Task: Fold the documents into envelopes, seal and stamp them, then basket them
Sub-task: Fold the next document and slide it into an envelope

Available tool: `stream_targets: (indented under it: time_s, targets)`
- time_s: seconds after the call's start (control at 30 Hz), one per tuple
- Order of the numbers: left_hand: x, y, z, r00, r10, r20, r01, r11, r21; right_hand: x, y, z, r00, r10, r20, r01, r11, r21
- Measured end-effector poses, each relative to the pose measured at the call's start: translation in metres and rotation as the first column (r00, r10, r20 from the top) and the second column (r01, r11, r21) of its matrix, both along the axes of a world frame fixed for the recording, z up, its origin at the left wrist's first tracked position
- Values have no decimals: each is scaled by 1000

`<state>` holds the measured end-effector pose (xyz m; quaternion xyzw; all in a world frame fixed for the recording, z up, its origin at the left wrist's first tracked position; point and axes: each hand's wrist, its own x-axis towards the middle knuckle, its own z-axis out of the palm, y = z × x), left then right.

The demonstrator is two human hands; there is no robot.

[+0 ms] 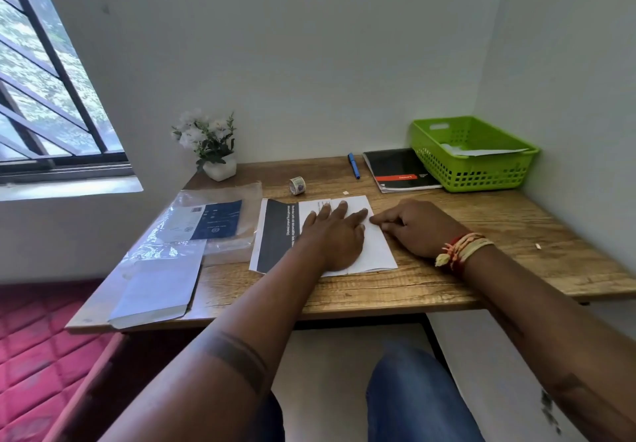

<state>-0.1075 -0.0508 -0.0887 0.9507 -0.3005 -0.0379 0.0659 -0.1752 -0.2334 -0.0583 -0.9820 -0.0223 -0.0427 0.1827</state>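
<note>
- The document [373,252], a white sheet with a dark band along its left side, lies flat near the middle of the tabletop [481,235], close to the front edge.
- The left hand [332,235] lies spread wide and flat on it, likely to pin it while a fold is pressed.
- The right hand [413,226] rests at the sheet's right edge, fingers drawn narrow with the tips on the paper, holding nothing; it seems to be running a crease.
- White print runs along the dark band, too small to read.
- A tape roll [297,185] sits just behind the sheet, within reach for sealing.
- The green basket [481,174] stands at the back right corner with white paper already in it.
- A black notebook [399,169] with a red label, unreadable, lies beside the basket; a blue pen [353,165] is next to it.
- Envelopes [158,290] and a plastic sleeve [213,221] lie towards the left edge.
</note>
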Motion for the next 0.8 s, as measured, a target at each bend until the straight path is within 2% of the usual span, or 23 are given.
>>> stream_targets:
  time_s: [0.13, 0.33, 0.57, 0.73, 0.8]
  targets:
    - [1, -1, -1, 1000, -3, 2, 3, 1000, 10, 22, 6, 4, 1000, -25, -5, 24, 994, -105]
    - [0, -1, -2, 1000, 0, 15, 0, 1000, 0, 63, 2, 9, 998, -54, -37, 49, 991, -120]
    - [-1, -1, -4, 1000, 6, 30, -5, 1000, -20, 88, 4, -3, 989, -141, 51, 138, 988, 72]
    - [1, -1, -3, 1000, -2, 16, 2, 1000, -19, 102, 4, 0, 985, -170, -33, 173, 972, 159]
    - [0, -1, -3, 1000, -1, 18, 1, 1000, -22, 103, 6, 0, 987, -160, -21, 162, 968, 190]
